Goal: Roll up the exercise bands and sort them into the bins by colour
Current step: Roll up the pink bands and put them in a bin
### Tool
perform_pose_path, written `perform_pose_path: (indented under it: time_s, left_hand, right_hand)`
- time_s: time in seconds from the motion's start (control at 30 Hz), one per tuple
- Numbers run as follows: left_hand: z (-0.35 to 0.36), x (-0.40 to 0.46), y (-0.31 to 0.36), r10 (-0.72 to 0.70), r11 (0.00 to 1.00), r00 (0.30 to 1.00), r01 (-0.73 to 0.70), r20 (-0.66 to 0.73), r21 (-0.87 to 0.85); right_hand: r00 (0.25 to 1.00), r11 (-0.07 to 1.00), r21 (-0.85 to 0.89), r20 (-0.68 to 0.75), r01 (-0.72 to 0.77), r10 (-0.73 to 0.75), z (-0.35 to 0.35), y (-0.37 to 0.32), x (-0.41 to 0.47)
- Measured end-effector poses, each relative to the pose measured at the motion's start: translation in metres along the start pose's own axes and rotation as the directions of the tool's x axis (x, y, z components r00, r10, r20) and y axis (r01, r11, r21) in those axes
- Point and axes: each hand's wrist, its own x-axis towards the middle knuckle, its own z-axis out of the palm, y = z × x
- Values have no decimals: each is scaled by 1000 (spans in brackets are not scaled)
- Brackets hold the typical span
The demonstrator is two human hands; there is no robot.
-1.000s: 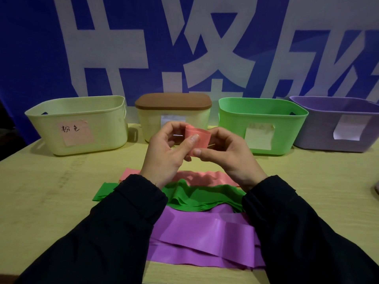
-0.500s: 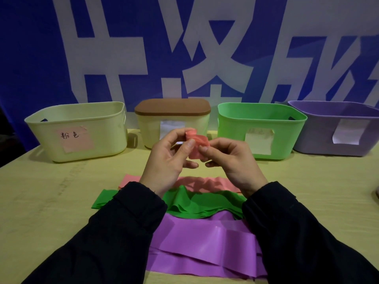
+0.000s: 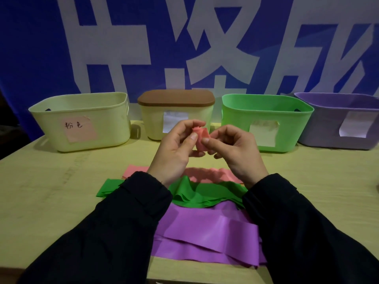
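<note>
A small rolled pink band [image 3: 201, 138] is held up above the table, pinched between the thumbs and fingers of my left hand [image 3: 174, 152] and my right hand [image 3: 235, 150]. Flat on the table beneath lie more pink bands [image 3: 213, 174], green bands [image 3: 205, 194] and purple bands [image 3: 205, 234], partly hidden by my dark sleeves. At the back stand a cream bin with a pink label [image 3: 82, 121], a green bin [image 3: 266, 115] and a purple bin [image 3: 338, 121].
A cream box with a brown lid [image 3: 176, 113] stands between the cream and green bins. A blue banner with white characters [image 3: 184, 44] hangs behind. The wooden table [image 3: 51, 191] stretches left and right of the bands.
The pink band has shrunk into a tighter roll between my fingers. Both hands have dropped slightly lower in front of the lidded box.
</note>
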Motion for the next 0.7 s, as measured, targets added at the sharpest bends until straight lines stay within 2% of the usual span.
perform_pose_path:
  time_s: [0.2,0.27,0.4,0.47,0.53,0.6,0.7]
  left_hand:
    - [-6,3,0,-31,993,999,35,42,-113]
    - [-5,3,2,-13,991,999,19,46,-136]
    - [-5,3,7,7,988,998,1,55,-153]
    - [-9,3,8,-33,974,996,52,88,-221]
    - [-10,1,11,-67,957,990,98,121,-273]
    - [-9,-1,11,-65,971,993,85,95,-222]
    - [-10,1,8,-45,999,999,45,-1,-24]
  right_hand:
    - [999,999,25,-37,-30,30,-2,-4,0]
    - [998,997,51,-2,-64,64,-2,-3,1]
    - [983,950,261,116,-168,142,1,-4,1]
    - [984,948,278,128,-153,121,0,-3,1]
    - [992,972,215,107,-91,69,-2,-1,2]
    - [995,986,160,93,-38,24,-4,1,3]
    - [996,995,93,84,21,-29,-7,5,3]
